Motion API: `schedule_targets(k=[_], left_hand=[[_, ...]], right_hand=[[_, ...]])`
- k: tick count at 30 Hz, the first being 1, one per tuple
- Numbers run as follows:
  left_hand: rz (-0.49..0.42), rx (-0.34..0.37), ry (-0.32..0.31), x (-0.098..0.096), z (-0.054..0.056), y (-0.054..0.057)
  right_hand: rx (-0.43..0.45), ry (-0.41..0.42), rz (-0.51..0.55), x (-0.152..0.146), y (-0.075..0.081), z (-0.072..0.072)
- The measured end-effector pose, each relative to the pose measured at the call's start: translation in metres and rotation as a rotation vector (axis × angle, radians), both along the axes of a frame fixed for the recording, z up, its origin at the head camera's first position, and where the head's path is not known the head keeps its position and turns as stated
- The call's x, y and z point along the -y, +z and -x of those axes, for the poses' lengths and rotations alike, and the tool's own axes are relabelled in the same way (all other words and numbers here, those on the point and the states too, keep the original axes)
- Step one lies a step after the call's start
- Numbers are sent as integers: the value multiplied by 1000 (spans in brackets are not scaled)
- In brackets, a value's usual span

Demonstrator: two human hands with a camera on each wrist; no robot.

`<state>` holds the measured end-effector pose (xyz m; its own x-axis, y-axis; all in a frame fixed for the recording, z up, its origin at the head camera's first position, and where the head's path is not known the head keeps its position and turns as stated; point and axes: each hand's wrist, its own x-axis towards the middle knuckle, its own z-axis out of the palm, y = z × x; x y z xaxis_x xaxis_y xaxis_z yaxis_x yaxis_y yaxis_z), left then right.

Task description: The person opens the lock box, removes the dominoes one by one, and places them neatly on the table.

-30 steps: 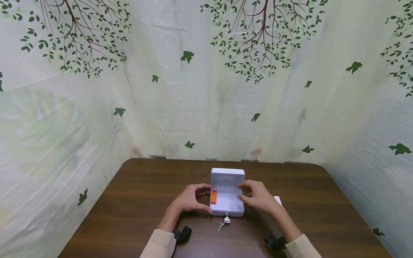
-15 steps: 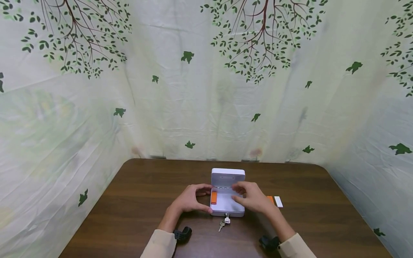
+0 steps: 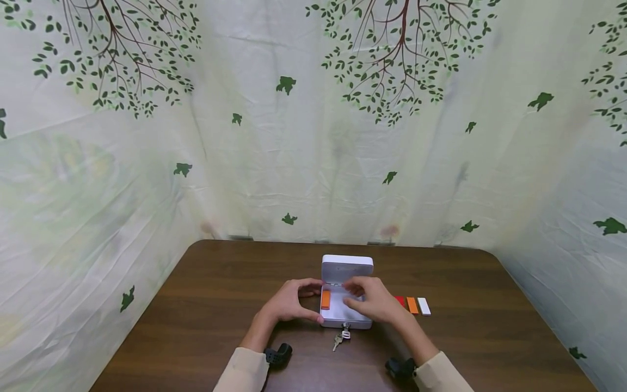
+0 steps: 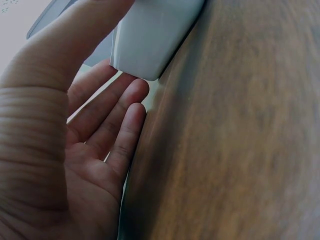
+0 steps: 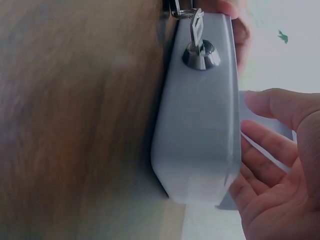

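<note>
A small white lockbox (image 3: 338, 314) stands on the table with its lid (image 3: 346, 267) raised. Its front lock (image 5: 201, 55) has a key in it, and a second key (image 3: 338, 342) hangs below. Inside, along the left wall, lies an orange block (image 3: 325, 300). My left hand (image 3: 289, 302) holds the box's left side, thumb at the front corner and fingers at the back. My right hand (image 3: 374, 299) hovers over the right half of the box, thumb and fingers apart, with nothing seen between them. It hides part of the interior.
Right of the box, a red block (image 3: 400, 300), an orange strip-like block (image 3: 412, 305) and a white block (image 3: 424, 306) lie in a row on the brown table (image 3: 235, 272). A leaf-patterned curtain (image 3: 313, 163) surrounds the table's back and sides.
My right hand has moved left across the box, uncovering the red, orange and white blocks on the table. The left hand, the box and the orange block inside stay put.
</note>
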<state>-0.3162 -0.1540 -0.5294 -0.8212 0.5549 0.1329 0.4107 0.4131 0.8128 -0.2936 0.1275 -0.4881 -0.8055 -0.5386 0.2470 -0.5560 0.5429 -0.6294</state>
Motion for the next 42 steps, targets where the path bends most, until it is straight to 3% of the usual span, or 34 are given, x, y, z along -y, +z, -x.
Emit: schedule_targets(k=[17,36,42], left_hand=[[-2,3,-1,1,1,-2],[-2,2,-13,0,0,-2],[-2,12,-5,1,1,-2]], right_hand=[[32,-12,-38,18,-12,3],[-76,11,-124,32,-15,2],[-72,-4,-152,35,-17,2]])
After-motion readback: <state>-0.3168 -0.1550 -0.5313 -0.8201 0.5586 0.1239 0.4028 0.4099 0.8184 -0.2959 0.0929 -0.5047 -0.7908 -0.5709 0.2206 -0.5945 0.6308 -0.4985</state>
